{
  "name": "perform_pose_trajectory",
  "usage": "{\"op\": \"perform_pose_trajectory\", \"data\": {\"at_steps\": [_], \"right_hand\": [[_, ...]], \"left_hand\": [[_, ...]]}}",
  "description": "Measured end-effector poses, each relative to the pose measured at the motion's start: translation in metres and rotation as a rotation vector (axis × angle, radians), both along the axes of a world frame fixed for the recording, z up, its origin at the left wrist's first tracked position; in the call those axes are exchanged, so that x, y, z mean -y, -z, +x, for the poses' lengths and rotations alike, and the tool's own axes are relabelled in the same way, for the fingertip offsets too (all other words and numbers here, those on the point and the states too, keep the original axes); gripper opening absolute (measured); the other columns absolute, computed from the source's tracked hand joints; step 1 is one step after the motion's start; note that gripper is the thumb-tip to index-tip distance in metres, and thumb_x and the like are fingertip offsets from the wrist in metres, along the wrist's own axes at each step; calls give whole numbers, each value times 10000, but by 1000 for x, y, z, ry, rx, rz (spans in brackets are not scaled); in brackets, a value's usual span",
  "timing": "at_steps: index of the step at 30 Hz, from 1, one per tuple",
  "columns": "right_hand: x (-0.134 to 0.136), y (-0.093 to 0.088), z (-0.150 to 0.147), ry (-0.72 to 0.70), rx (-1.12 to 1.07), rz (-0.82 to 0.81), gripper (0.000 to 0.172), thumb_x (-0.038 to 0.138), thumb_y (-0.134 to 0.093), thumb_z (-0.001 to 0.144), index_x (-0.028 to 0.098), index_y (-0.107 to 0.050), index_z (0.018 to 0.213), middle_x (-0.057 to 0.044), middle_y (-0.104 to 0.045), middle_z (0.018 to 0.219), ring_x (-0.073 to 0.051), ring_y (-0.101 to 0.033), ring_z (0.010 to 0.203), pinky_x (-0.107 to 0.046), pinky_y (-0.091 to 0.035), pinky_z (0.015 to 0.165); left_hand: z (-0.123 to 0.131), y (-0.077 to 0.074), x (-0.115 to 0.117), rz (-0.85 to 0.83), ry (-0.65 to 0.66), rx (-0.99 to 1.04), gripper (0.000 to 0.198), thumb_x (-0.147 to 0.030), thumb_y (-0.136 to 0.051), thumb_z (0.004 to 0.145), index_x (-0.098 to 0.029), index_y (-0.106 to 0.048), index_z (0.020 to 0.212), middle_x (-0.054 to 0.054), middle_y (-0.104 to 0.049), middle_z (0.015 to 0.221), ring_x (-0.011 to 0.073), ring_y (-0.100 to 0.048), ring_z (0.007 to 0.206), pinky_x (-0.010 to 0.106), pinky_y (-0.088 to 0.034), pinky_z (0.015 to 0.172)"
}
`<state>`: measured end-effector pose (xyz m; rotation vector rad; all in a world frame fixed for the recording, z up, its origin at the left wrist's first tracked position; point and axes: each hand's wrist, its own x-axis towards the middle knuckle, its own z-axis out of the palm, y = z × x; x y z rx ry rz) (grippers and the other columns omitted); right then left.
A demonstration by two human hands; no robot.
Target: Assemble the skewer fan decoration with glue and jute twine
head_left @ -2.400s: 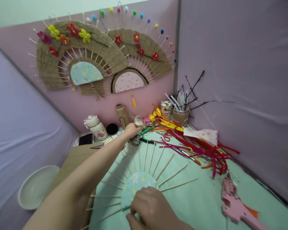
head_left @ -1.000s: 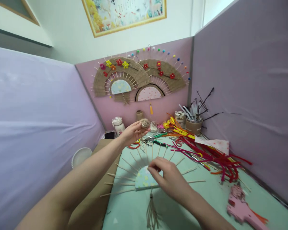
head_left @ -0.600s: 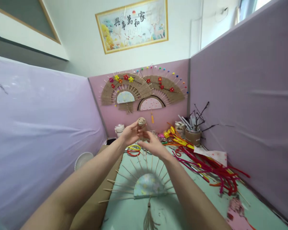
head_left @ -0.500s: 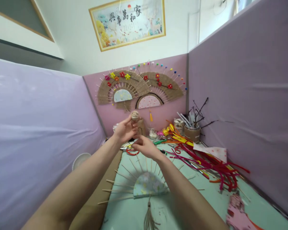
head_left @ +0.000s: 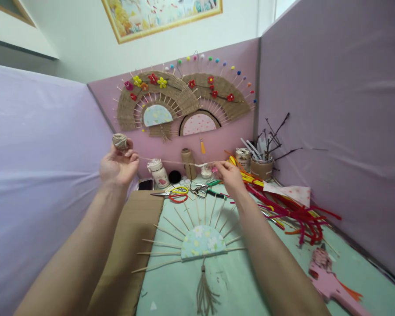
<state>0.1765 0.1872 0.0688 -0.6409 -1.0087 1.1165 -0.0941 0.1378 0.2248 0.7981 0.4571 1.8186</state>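
My left hand [head_left: 118,166] is raised at the left and closed round a small ball of jute twine [head_left: 120,141]. A strand of twine [head_left: 174,161] runs taut from the ball across to my right hand [head_left: 228,175], which pinches its free end above the table. Below my hands a half-made fan [head_left: 202,241] lies flat on the green mat: a floral paper semicircle with wooden skewers radiating out and a jute tassel [head_left: 204,296] hanging from its base.
Scissors [head_left: 171,193] and pliers [head_left: 206,189] lie behind the fan. Red and yellow pipe cleaners [head_left: 285,208] pile at the right. A pink glue gun [head_left: 329,281] rests front right. Two finished fans [head_left: 181,98] hang on the pink partition. Cardboard [head_left: 131,245] lies left, a bottle [head_left: 158,173] behind.
My left hand picked up the twine ball from the back of the table; my right hand left the fan, met it, and the two drew apart, pulling out a strand.
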Motion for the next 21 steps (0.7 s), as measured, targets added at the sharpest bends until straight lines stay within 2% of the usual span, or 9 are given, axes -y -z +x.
{"op": "perform_pose_trajectory", "data": {"at_steps": [4, 6, 8, 10, 12, 15, 18, 19, 21], "right_hand": [[8, -11, 15, -88, -139, -41, 305, 449, -778, 686, 184, -635, 733, 122, -293, 455, -58, -204, 426, -205, -180, 413], [14, -19, 18, -114, -208, -51, 273, 398, -793, 684, 190, -616, 696, 115, -341, 451, -52, -241, 408, -189, -193, 390], [21, -27, 17, -123, -284, -54, 253, 349, -778, 707, 199, -580, 663, 91, -468, 497, -52, -359, 423, -172, -279, 395], [31, -37, 16, -145, -346, -62, 241, 315, -740, 749, 202, -552, 649, 60, -612, 614, -64, -512, 507, -170, -399, 455], [42, -46, 15, -198, -377, -86, 219, 287, -690, 797, 201, -553, 649, 34, -693, 722, -83, -611, 605, -187, -483, 530], [58, -58, 11, -309, -379, -143, 213, 246, -615, 855, 193, -583, 652, 9, -731, 751, -99, -661, 648, -210, -537, 583], [73, -66, 2, -410, -358, -191, 236, 219, -580, 883, 186, -602, 650, 0, -736, 734, -105, -681, 662, -220, -564, 620], [77, -67, -3, -437, -350, -199, 238, 215, -582, 884, 186, -603, 649, 1, -737, 733, -105, -686, 673, -220, -569, 635], [84, -68, -12, -486, -327, -209, 231, 217, -598, 881, 189, -600, 652, 5, -738, 741, -106, -690, 693, -220, -578, 659]], "left_hand": [[-9, 20, 4, -58, -41, 53, 340, -284, -343, 996, -176, -601, 802, 62, -669, 763, 74, -414, 458, 180, -361, 449], [-9, 33, 8, -88, -50, 102, 346, -275, -332, 996, -174, -605, 809, 65, -672, 755, 77, -415, 459, 186, -362, 452], [-6, 46, 16, -130, -35, 136, 354, -276, -321, 999, -172, -612, 825, 64, -673, 751, 79, -414, 461, 189, -365, 455], [-1, 60, 28, -188, 11, 122, 367, -283, -310, 1004, -167, -624, 853, 61, -669, 756, 79, -414, 464, 191, -365, 449], [5, 72, 43, -260, 74, 58, 355, -271, -322, 998, -155, -635, 876, 69, -669, 780, 83, -428, 474, 193, -358, 433], [19, 89, 69, -307, 171, -31, 308, -206, -351, 957, -153, -651, 914, 74, -641, 779, 102, -468, 516, 197, -380, 435], [35, 103, 95, -360, 241, 37, 292, -217, -386, 921, -142, -668, 934, 66, -588, 746, 127, -521, 605, 253, -505, 547], [41, 108, 103, -424, 266, 76, 297, -235, -398, 923, -122, -671, 895, 69, -575, 739, 129, -532, 631, 267, -532, 586], [53, 116, 115, -552, 362, 160, 370, -268, -402, 951, -95, -639, 725, 58, -527, 698, 104, -519, 627, 220, -537, 594]]}}
